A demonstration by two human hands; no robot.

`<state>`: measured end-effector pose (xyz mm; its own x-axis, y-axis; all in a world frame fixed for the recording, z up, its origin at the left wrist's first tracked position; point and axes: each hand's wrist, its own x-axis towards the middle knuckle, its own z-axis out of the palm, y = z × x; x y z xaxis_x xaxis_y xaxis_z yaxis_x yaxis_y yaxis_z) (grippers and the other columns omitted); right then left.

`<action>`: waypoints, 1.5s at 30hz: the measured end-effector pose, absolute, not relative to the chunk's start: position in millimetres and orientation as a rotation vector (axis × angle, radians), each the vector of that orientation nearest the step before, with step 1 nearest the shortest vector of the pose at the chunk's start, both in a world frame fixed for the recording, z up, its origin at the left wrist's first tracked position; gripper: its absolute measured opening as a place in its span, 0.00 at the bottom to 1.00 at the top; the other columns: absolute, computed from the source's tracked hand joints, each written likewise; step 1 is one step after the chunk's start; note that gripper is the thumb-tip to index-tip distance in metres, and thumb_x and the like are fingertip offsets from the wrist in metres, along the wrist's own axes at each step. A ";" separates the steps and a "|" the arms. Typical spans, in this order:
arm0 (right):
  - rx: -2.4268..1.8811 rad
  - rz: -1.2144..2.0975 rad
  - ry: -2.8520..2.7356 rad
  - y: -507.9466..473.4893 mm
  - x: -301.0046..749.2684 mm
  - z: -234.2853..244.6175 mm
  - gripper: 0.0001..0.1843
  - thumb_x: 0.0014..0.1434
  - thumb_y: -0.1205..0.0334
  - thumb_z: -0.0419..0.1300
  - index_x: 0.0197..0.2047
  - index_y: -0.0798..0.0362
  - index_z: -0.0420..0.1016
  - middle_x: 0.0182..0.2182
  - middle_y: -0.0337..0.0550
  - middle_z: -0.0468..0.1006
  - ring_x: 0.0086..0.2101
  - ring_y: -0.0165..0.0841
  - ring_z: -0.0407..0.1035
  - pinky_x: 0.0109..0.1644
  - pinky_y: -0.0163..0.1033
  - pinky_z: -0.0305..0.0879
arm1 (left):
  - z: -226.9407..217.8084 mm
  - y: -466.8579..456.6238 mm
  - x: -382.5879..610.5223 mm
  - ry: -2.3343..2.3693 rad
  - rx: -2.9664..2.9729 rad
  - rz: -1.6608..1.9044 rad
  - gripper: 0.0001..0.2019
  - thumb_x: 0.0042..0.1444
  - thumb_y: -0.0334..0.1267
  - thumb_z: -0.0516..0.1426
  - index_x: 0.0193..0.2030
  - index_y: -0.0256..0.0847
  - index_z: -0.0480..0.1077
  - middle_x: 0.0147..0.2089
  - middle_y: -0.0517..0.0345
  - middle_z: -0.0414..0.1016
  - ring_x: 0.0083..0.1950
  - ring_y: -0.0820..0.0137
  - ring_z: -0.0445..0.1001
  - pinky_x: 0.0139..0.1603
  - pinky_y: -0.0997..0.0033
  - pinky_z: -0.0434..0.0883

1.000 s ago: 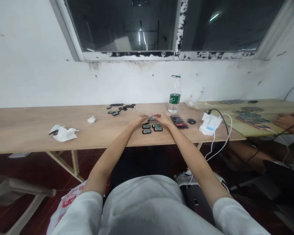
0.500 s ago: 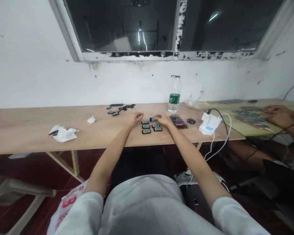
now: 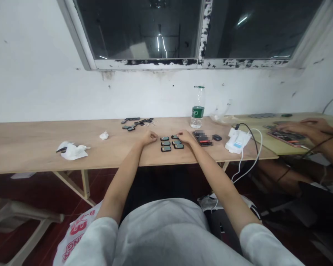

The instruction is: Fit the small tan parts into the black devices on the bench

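Six small dark pieces (image 3: pixel 171 143) with greenish faces are laid in two short rows on the wooden table (image 3: pixel 30 147), close to its near edge. The left hand (image 3: pixel 149 137) is rested on the wood at 9 o'clock of the rows, loosely curled, and nothing is seen held in it. The right hand (image 3: pixel 185 136) is laid at 3 o'clock of the rows, with a fingertip touching the top right piece; whether that piece is pinched cannot be told, as it is too small.

The pieces could be knocked out of line if a hand is slid sideways, because they are set so close together. One could be pushed off the table, since the edge is near. The phone (image 3: pixel 202 137) just beside the right hand could be bumped too. The water bottle (image 3: pixel 197 108) at 1 o'clock could be tipped by a long reach.

A pile of more dark parts (image 3: pixel 135 122) is seen at 11 o'clock, and crumpled tissue (image 3: pixel 71 150) far off at 9 o'clock. A white charger (image 3: pixel 237 140) with cables is set at 3 o'clock. Another person's hand (image 3: pixel 302 127) is seen over a second table further that way. A white wall and a dark window are seen behind.
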<state>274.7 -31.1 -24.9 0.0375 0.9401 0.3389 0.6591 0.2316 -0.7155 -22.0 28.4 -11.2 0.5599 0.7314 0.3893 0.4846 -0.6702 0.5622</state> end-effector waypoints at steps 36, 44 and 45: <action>-1.325 0.327 -1.681 -34.6 263.8 -16.0 0.13 0.59 0.70 0.60 0.43 0.55 0.86 0.46 0.50 0.84 0.46 0.40 0.78 0.56 0.42 0.73 | -11.6 15.3 6.8 0.796 2.651 0.998 0.15 0.56 0.43 0.68 0.48 0.41 0.82 0.49 0.47 0.84 0.51 0.56 0.81 0.57 0.56 0.75; -1.072 0.372 -1.864 -48.6 251.4 -3.9 0.14 0.62 0.59 0.65 0.49 0.52 0.86 0.47 0.47 0.86 0.48 0.40 0.78 0.58 0.41 0.70 | -0.9 4.3 23.1 0.591 2.754 1.148 0.13 0.63 0.44 0.63 0.50 0.41 0.79 0.51 0.47 0.82 0.54 0.60 0.80 0.60 0.57 0.75; -1.047 0.414 -1.868 -48.7 250.9 -4.4 0.14 0.63 0.59 0.64 0.49 0.53 0.85 0.46 0.47 0.86 0.46 0.40 0.78 0.56 0.40 0.71 | -1.4 3.8 23.9 0.589 2.750 1.154 0.13 0.64 0.44 0.63 0.51 0.41 0.79 0.51 0.46 0.82 0.54 0.60 0.79 0.60 0.57 0.75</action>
